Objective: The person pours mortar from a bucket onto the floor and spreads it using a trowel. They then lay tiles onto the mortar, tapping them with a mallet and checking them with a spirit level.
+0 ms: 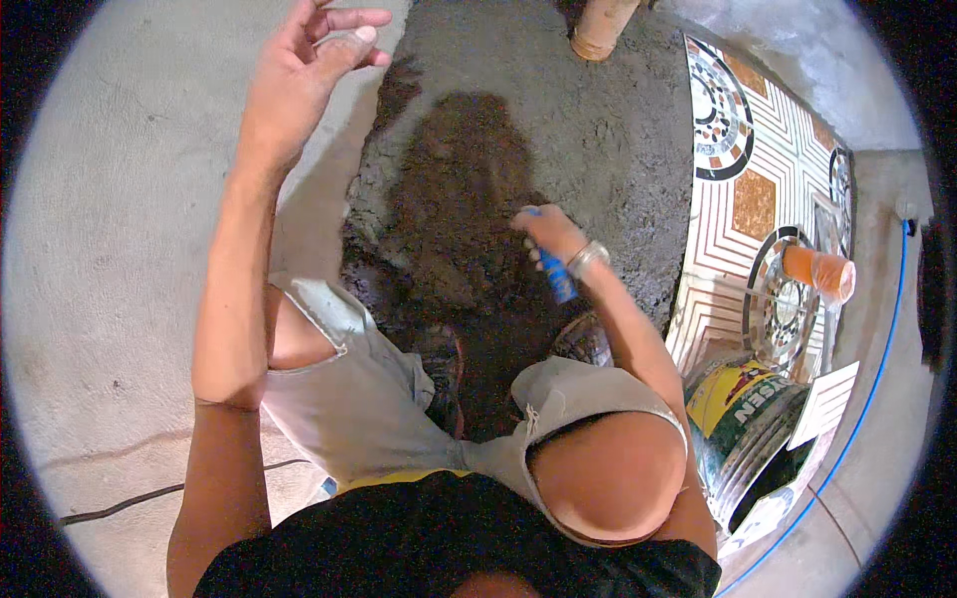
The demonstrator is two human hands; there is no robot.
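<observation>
My left hand [324, 55] is raised over the pale floor [120, 249] at the upper left, its fingers loosely bent and apart with nothing in them. My right hand [553, 239] grips a blue cylindrical object [561, 284], perhaps a tool handle; it is slightly blurred and its far end is unclear. It is above a bed of wet grey mortar [618, 140] with a dark patch at the middle. My bent knees in torn pale trousers are below, with my shoes partly seen between them and the mortar.
An orange pipe [598, 25] stands at the top. On the right are patterned tiles [758, 199], a plastic-covered orange pipe [807, 269], a dirty bucket [733, 409] with a tile piece [822, 399] by it, a blue hose [877, 369] and a wall. A black cord [120, 506] lies at lower left.
</observation>
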